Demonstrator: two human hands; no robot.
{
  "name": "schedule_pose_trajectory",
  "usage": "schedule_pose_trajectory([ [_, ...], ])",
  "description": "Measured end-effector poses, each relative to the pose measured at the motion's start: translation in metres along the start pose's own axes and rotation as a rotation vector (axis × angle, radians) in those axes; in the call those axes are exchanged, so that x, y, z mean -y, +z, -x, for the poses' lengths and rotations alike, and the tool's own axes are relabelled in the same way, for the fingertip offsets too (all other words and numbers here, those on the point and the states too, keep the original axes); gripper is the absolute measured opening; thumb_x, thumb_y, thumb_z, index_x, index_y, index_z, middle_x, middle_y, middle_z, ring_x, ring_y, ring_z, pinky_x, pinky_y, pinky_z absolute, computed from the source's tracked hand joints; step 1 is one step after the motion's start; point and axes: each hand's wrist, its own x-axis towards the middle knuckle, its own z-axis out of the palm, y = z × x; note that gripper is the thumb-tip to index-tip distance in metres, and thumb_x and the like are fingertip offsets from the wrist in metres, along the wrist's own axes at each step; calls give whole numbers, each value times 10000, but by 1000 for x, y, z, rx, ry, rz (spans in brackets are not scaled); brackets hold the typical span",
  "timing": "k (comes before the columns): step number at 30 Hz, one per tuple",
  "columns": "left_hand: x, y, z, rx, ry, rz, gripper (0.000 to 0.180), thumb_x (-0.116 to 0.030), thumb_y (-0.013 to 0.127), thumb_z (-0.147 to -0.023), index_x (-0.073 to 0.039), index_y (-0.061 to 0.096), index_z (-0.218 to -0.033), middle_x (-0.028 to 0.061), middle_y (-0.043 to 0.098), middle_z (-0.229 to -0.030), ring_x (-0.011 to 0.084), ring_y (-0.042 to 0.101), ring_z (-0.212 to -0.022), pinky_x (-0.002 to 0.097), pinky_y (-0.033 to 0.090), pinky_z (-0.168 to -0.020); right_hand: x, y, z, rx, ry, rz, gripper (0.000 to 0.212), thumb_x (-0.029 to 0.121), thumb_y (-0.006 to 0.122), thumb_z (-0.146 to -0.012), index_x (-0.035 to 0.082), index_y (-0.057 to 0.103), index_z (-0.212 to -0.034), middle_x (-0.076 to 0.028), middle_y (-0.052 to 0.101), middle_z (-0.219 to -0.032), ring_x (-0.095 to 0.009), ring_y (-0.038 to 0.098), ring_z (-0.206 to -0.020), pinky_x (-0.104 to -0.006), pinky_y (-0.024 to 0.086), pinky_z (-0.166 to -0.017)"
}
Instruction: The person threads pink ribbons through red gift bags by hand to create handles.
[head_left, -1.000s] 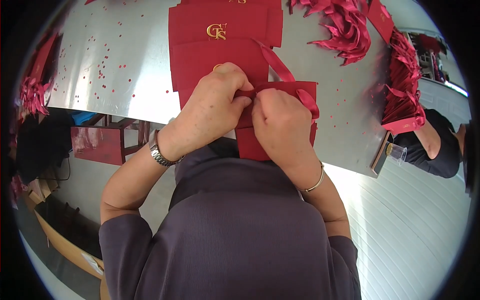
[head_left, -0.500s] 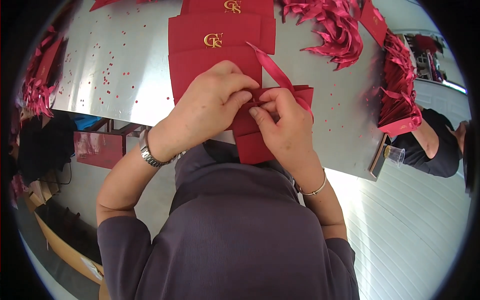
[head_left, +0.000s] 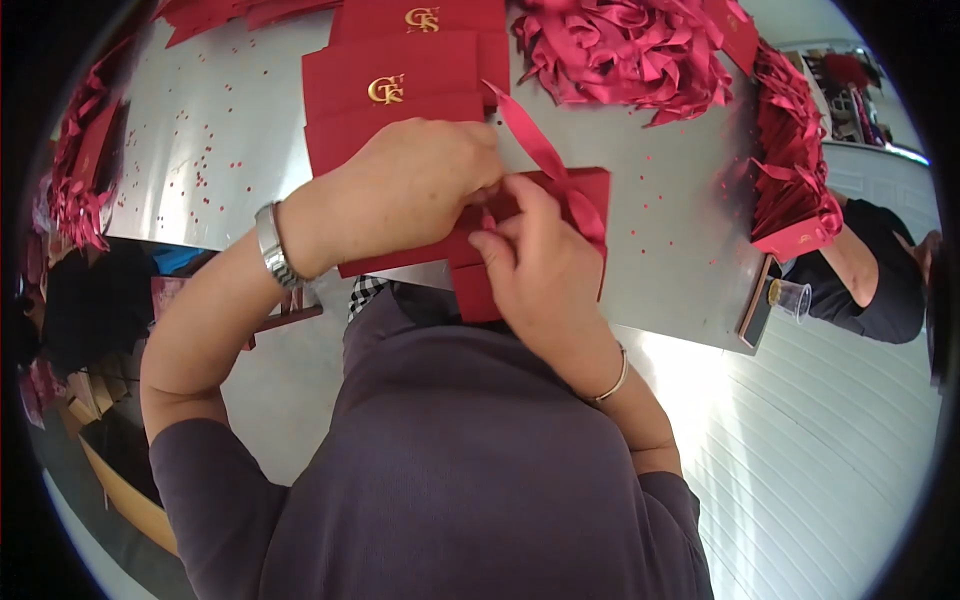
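Observation:
A small red paper bag (head_left: 474, 292) stands at the table's near edge, partly covered by my hands. A glossy red ribbon (head_left: 527, 128) runs from it, one loose end pointing up and away. My left hand (head_left: 425, 180) reaches over from the left, its fingertips pinched together at the top edge of the bag; what they hold is hidden. My right hand (head_left: 545, 265) is closed on the bag's near side, thumb and forefinger close to the left fingertips, with a short piece of ribbon showing between them. Beneath my left hand lie overlapping flat red bags (head_left: 345, 72) with gold lettering.
A heap of red ribbons (head_left: 620, 55) lies at the far right of the metal table (head_left: 680, 250). Red bags with ribbons (head_left: 790, 170) line its right end, near another person's arm (head_left: 850, 270) and a clear plastic cup (head_left: 790, 298). Small red dots are scattered about.
My left hand has turned over, with its back now upward and its wrist raised. The bag and my right hand appear slightly further left as the view has shifted.

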Motion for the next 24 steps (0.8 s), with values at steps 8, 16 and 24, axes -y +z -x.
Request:
schedule_pose_trajectory([
  [8,4,9,4,-78,-76,-114,81,0,602,-803,-18,650,-865,130,577,-840,341,605,-765,400,500,-642,-17,-17,25,40,-250,116,343,51,772,-707,38,663,-1032,-54,620,-761,-216,538,-618,-339,416,-578],
  [16,8,8,7,-95,-115,-62,91,13,609,-813,-7,647,-894,135,589,-866,354,603,-760,408,487,-659,-32,-31,46,-126,-275,43,397,76,827,-654,34,664,-1013,-81,605,-938,-239,570,-720,-333,459,-614],
  [24,8,8,8,-67,-121,-88,95,17,606,-817,-15,644,-898,135,588,-854,354,602,-761,415,486,-645,-59,-22,73,-107,-35,-47,830,191,860,-671,-102,433,-1319,-174,570,-1193,-297,580,-952,-382,504,-785],
])
